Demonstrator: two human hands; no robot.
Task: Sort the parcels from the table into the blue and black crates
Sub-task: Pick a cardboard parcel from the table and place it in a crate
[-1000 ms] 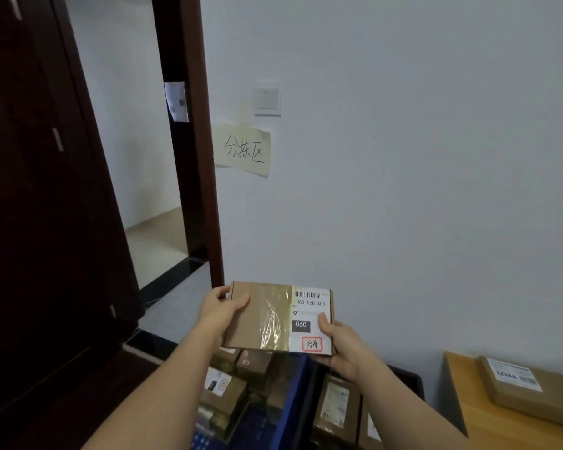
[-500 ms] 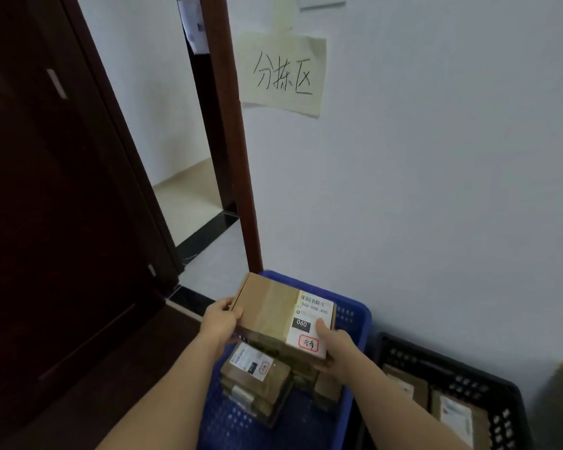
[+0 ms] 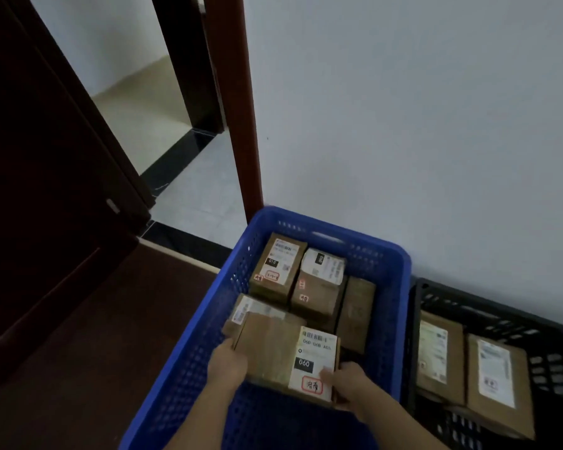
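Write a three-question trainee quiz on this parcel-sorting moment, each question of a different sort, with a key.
1. True or false: the held parcel is over the black crate.
2. Multiple choice: how is the held parcel gripped? A) left hand alone B) right hand alone C) both hands, one at each end
3. Fill in: the large number on the black patch of the held parcel's label is ___.

Key:
1. False; it is over the blue crate, low among the parcels there.
2. C
3. 060
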